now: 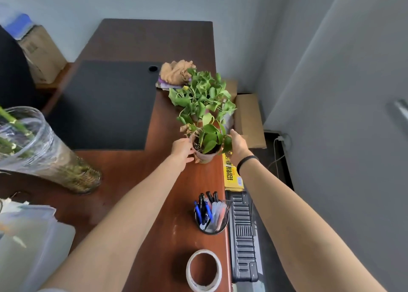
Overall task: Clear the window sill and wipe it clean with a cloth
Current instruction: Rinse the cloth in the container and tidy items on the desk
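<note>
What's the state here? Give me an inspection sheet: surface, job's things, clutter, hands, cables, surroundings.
Surface: brown desk with a dark mat; no sill in view.
Job's things: small pot at the desk's right edge; larger plant behind it; crumpled cloth farther back.
Clutter: glass vase, pen cup, tape roll.
Hands: left hand grips the pot; right hand against its other side, fingertips hidden by leaves.
Cables: white cable to a wall socket.
Surroundings: grey wall, suitcase and cardboard box beside the desk.
</note>
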A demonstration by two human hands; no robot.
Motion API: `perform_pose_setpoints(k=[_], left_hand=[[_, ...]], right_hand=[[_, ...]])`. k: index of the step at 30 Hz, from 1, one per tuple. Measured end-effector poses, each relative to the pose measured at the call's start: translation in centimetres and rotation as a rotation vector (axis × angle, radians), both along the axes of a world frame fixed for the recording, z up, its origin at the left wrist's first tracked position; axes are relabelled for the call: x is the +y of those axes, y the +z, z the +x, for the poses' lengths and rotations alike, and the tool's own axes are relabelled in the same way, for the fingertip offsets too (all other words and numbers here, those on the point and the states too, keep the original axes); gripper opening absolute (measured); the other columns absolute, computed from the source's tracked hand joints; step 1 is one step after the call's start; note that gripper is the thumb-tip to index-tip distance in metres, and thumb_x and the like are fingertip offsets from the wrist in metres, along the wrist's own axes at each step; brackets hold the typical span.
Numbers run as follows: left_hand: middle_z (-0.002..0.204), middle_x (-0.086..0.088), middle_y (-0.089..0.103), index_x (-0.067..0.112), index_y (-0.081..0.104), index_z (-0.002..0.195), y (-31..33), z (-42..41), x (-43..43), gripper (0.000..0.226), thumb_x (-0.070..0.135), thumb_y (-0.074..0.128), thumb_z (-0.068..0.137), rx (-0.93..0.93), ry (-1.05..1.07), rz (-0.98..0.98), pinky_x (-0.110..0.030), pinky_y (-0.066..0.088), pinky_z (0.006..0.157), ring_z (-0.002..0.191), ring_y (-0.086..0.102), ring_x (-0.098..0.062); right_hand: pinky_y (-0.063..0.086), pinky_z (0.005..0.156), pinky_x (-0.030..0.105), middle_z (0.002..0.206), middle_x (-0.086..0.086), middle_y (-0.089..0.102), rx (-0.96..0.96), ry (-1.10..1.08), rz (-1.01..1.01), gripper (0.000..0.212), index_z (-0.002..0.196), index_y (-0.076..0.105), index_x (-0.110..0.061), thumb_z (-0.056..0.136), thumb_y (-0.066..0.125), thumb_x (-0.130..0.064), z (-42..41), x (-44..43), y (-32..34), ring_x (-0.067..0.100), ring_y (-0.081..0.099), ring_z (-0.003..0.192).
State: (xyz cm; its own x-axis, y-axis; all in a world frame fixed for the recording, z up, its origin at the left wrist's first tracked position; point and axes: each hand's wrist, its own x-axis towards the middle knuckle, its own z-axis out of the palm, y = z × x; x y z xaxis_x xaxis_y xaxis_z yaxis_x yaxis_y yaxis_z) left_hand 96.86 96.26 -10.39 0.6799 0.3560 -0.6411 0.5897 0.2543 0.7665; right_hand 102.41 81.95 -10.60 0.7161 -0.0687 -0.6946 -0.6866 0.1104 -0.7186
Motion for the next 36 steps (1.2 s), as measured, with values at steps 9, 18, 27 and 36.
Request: perform_pose_setpoints(k=[9, 18, 27, 36], left_hand=[[0.126, -0.012, 0.057, 0.011, 0.048, 0.134, -1.3, -0.5, 0.2, 0.04, 0.001, 0.04, 0.095, 0.021, -0.021, -0.008, -0.04, 0.045, 0.088, 0.109, 0.056, -0.023], [0.102, -0.009, 0.054, 0.006, 0.052, 0.127, -0.6, -3.5, -0.3, 0.033, 0.008, 0.042, 0.096, 0.117, 0.001, 0.081, -0.034, 0.041, 0.08, 0.097, 0.05, -0.021], [0.116, -0.014, 0.055, 0.001, 0.052, 0.121, 1.3, -10.9, -0.6, 0.028, 0.009, 0.037, 0.098, 0.214, -0.108, 0.183, -0.037, 0.044, 0.085, 0.101, 0.057, -0.025], [0.125, -0.025, 0.05, 0.006, 0.041, 0.132, -1.2, -17.6, -4.3, 0.034, 0.014, 0.036, 0.1, 0.277, -0.374, 0.056, -0.043, 0.047, 0.088, 0.111, 0.058, -0.036]], right_hand=[[0.035, 0.093, 0.033, 0.132, 0.006, 0.054, 0.022, 0.044, 0.014, 0.052, 0.134, 0.046, -0.009, 0.095, 0.044, -0.043, 0.2, -0.4, -1.3, 0.022, 0.05, 0.115], [0.037, 0.099, 0.044, 0.125, 0.008, 0.051, -0.004, 0.022, -0.052, 0.06, 0.137, 0.043, -0.011, 0.088, 0.051, -0.044, -2.3, -5.1, -0.3, 0.027, 0.048, 0.117], [0.042, 0.095, 0.043, 0.122, 0.017, 0.05, 0.031, 0.338, -0.099, 0.042, 0.134, 0.043, -0.001, 0.096, 0.043, -0.017, -9.6, -6.2, 1.9, 0.03, 0.051, 0.11], [0.038, 0.104, 0.054, 0.139, 0.025, 0.042, 0.33, 0.393, 0.055, 0.057, 0.138, 0.036, 0.0, 0.099, 0.032, -0.042, -16.3, -6.0, -0.2, 0.041, 0.042, 0.126]])
